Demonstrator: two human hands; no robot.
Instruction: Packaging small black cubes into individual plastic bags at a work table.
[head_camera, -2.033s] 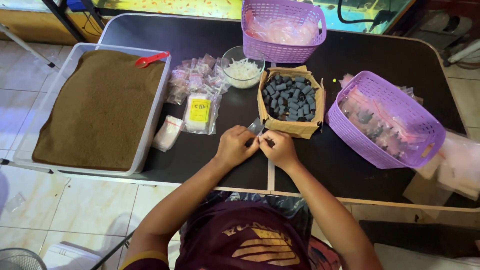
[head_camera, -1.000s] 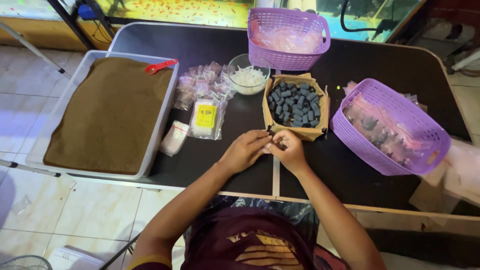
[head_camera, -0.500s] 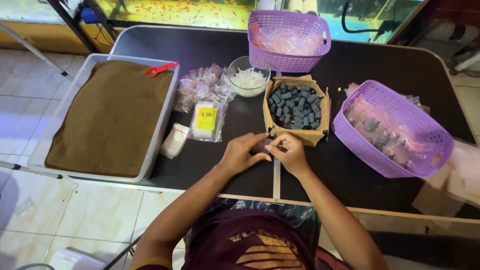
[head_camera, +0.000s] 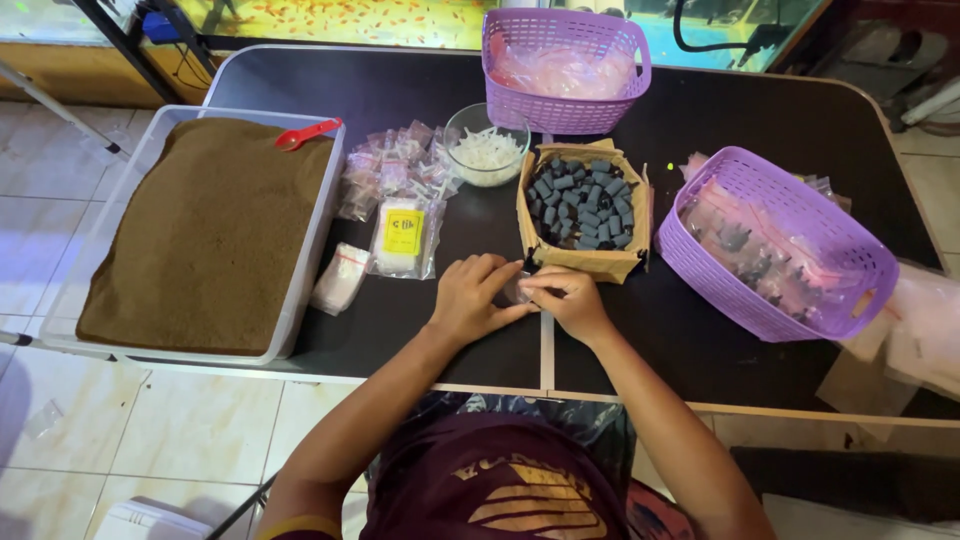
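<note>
My left hand (head_camera: 468, 298) and my right hand (head_camera: 567, 298) meet over the black table (head_camera: 400, 310), pinching a small clear plastic bag (head_camera: 518, 290) between their fingertips. What is inside the bag is hidden by my fingers. Just beyond my hands stands a brown cardboard box (head_camera: 583, 262) filled with small dark grey blocks (head_camera: 582, 200). A glass bowl (head_camera: 487, 143) of small white pieces sits behind it to the left.
A big clear tub of brown granules (head_camera: 210, 235) with a red scoop (head_camera: 305, 132) fills the left. Piles of small bags (head_camera: 395, 175) lie beside it. Two purple baskets stand at the back (head_camera: 565, 70) and right (head_camera: 780, 240), holding packed bags.
My hands stay together on the small bag, with only slight finger movement. The view has shifted a little.
</note>
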